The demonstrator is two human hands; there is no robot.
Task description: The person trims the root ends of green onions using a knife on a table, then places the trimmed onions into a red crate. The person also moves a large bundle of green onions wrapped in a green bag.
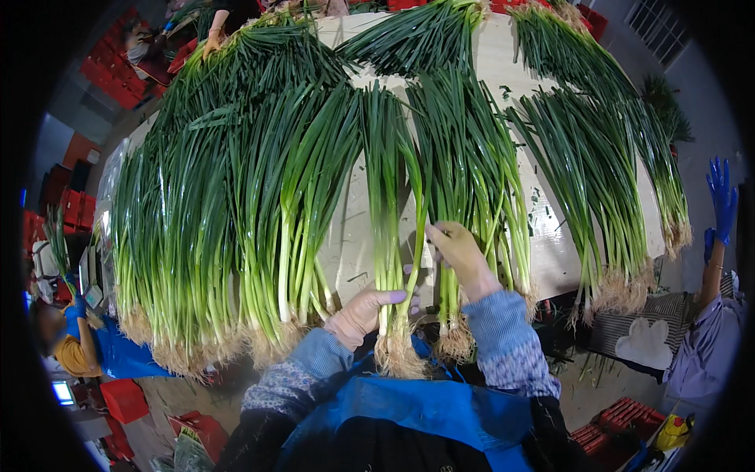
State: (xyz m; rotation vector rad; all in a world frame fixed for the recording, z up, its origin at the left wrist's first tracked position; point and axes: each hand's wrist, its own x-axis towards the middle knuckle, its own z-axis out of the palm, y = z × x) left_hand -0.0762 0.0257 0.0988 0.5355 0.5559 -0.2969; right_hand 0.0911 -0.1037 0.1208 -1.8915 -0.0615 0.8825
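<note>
My left hand (363, 312) wears a glove with purple fingertips and is closed around the white stems of a small bunch of green onions (389, 248), just above the roots. The bunch lies upright in view, its roots hanging over the near table edge. At its right side, my right hand (457, 251) has its fingers at one paler green leaf or stalk of that bunch; whether they pinch it is hard to tell. Another pile of green onions (463, 153) lies beneath and beside my right hand. To the left spreads a wide row of green onions (265, 206).
More green onions (596, 189) lie to the right on the white table (548, 248), among cut leaf bits. Across it, a co-worker's gloved hand (212, 42) touches a pile. Other people stand left and right, with a raised blue glove (722, 200) at right. Red crates (124, 400) stand below.
</note>
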